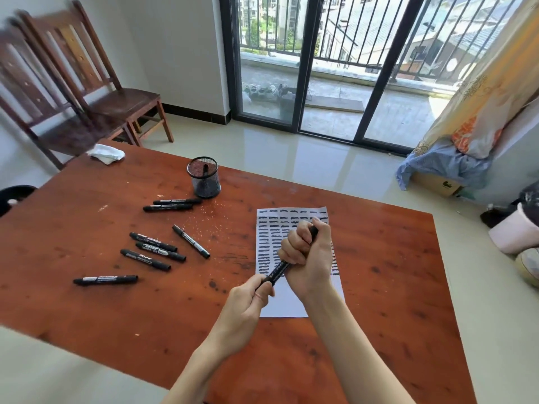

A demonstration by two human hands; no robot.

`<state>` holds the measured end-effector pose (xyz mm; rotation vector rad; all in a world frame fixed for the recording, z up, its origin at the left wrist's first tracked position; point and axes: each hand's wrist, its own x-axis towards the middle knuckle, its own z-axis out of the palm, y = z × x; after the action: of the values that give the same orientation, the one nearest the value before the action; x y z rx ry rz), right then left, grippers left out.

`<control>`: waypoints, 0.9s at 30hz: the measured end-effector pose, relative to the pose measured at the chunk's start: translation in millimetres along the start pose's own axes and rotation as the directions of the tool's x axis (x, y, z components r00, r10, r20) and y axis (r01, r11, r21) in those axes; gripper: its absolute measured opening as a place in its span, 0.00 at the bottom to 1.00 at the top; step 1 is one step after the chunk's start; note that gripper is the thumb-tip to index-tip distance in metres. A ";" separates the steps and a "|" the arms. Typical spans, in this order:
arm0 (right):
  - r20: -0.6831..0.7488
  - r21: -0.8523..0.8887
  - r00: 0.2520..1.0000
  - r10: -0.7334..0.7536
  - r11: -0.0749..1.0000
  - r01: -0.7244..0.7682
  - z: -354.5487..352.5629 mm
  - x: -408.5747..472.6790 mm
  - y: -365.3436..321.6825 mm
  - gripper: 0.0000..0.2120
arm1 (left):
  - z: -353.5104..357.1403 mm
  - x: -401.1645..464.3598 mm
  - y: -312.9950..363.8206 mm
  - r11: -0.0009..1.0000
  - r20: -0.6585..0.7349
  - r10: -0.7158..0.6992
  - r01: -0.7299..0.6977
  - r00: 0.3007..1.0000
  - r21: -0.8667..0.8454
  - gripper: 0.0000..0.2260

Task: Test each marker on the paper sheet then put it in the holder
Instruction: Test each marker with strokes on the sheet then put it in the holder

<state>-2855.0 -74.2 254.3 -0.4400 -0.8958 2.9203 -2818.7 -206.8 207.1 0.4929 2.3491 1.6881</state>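
Head: both hands (306, 255) grip marker (278, 271) above paper sheet (287, 304).

This was a room in a home, an upper-floor flat by the look of it. A reddish wooden table (116, 301) stood on a pale glossy tile floor (291, 158), with two dark wooden chairs (87, 91) pushed against the white wall behind it. Sliding glass doors (303, 68) with dark frames opened onto a balcony with a metal railing (364, 30), and beyond it lay rooftops and apartment blocks. A patterned yellow curtain (481, 91) hung at the right, above a cardboard box (437, 185) draped in blue cloth. A crumpled white cloth (106, 153) lay at the table's far corner
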 end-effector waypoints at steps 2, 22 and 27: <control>0.036 -0.022 0.999 0.012 1.000 -0.011 9.3 4.6 4.4 0.21 | -5.0 1.7 0.0 0.990 -0.007 -0.054 0.052 0.999 -0.128 0.16; 0.455 -0.890 0.887 0.079 0.080 0.449 5.1 94.0 96.9 0.21 | -55.3 21.3 -102.3 0.910 -0.126 -0.396 0.371 0.910 -0.184 0.08; 0.402 -0.887 0.886 0.230 -0.141 0.439 -1.6 114.4 108.8 0.12 | -87.4 45.2 -138.9 0.899 -0.190 -0.438 0.434 0.879 -0.066 0.14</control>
<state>-2960.8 -148.1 163.5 0.4181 -2.9928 1.3012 -2912.0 -306.2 105.2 -0.2178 2.3364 1.5980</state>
